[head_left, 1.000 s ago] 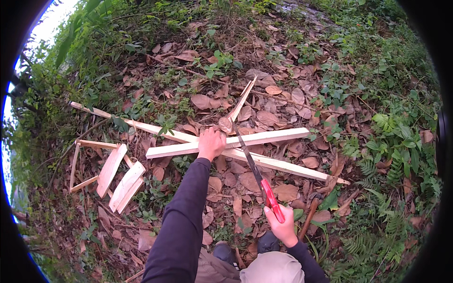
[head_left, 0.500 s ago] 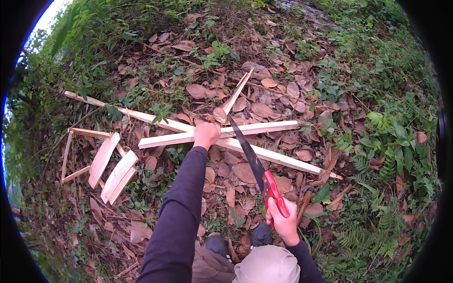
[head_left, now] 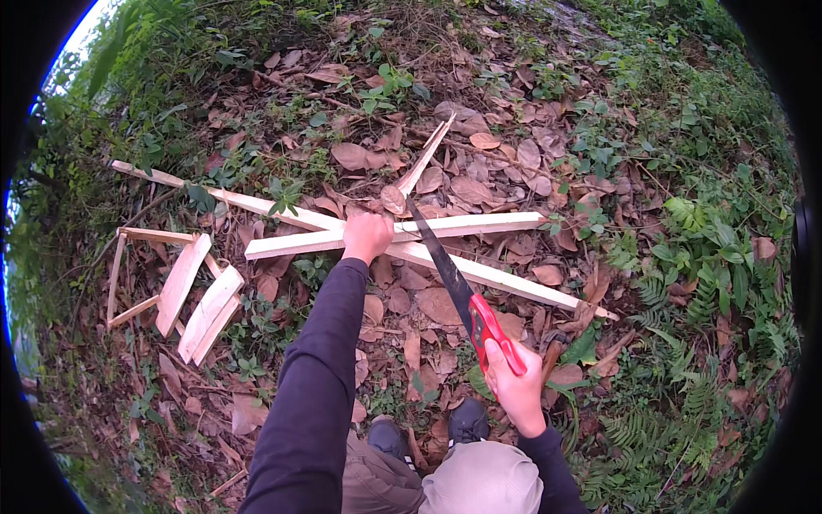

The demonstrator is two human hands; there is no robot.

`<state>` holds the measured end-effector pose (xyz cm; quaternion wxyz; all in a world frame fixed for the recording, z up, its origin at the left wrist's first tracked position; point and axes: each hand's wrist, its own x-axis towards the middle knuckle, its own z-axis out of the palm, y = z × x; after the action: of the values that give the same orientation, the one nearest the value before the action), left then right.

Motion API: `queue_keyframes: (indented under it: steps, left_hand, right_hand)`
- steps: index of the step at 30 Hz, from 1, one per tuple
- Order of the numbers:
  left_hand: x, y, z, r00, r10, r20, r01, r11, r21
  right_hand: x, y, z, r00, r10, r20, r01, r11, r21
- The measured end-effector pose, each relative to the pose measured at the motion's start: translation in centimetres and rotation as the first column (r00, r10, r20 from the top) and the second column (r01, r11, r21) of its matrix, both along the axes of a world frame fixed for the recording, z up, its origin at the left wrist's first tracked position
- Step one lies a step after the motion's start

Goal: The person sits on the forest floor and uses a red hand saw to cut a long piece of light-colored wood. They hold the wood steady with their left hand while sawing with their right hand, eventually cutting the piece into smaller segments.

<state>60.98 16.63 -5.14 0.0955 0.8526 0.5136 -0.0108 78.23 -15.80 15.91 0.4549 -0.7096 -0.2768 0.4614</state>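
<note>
Split wooden slats lie crossed on the leaf-strewn ground, and the shorter pale slat [head_left: 402,233] runs nearly level across the middle of the view, resting over a longer slat [head_left: 479,272] that slants from the upper left down to the lower right. The left hand [head_left: 366,236] presses down on the crossing, its fingers curled and closed over the top of the pale slat, the dark-sleeved forearm reaching up to it from the lower edge. Just to its right the dark blade of a handsaw [head_left: 438,261] lies across both slats, its tip pointing up toward a thin splinter of wood [head_left: 425,157] that angles away to the upper right. The right hand [head_left: 514,387] holds the saw's red handle [head_left: 490,332], fingers wrapped tight around it, low and right of the slats. Beside this hand a short brown wooden handle [head_left: 552,358] stands among the leaves; what it belongs to cannot be told. Well to the left, apart from the crossed slats, sits a small frame of thin sticks [head_left: 120,278] with a few flat pale boards [head_left: 195,295] leaning on it. Dry brown leaves [head_left: 437,304] cover the soil around everything, with ferns [head_left: 685,283] on the right. Near the bottom edge a dark shoe [head_left: 467,421] and a light cap [head_left: 481,480] show.
</note>
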Motion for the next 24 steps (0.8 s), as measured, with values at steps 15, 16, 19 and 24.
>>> queue_keyframes:
  steps: [15, 16, 19, 24]
  left_hand:
    - [1.4, -1.3, 1.0, 0.998, 0.060, -0.023, -0.060, 0.998, 0.001]
    - [1.4, -1.2, 1.6, 0.996, 0.088, -0.001, -0.087, 0.995, 0.044]
    - [1.2, -1.8, 2.1, 0.993, -0.042, 0.114, 0.008, 0.957, 0.291]
    - [2.3, -5.3, 4.3, 0.913, -0.406, 0.031, 0.372, 0.863, 0.343]
  right_hand:
    - [0.2, -6.3, 7.7, 0.975, -0.220, -0.046, 0.223, 0.969, 0.109]
    - [0.9, -8.0, 8.0, 0.963, -0.241, -0.123, 0.261, 0.946, 0.191]
    - [2.6, -12.3, 9.0, 0.960, -0.278, -0.025, 0.274, 0.923, 0.269]
    - [3.4, -13.9, 10.6, 0.899, -0.437, -0.023, 0.424, 0.858, 0.290]
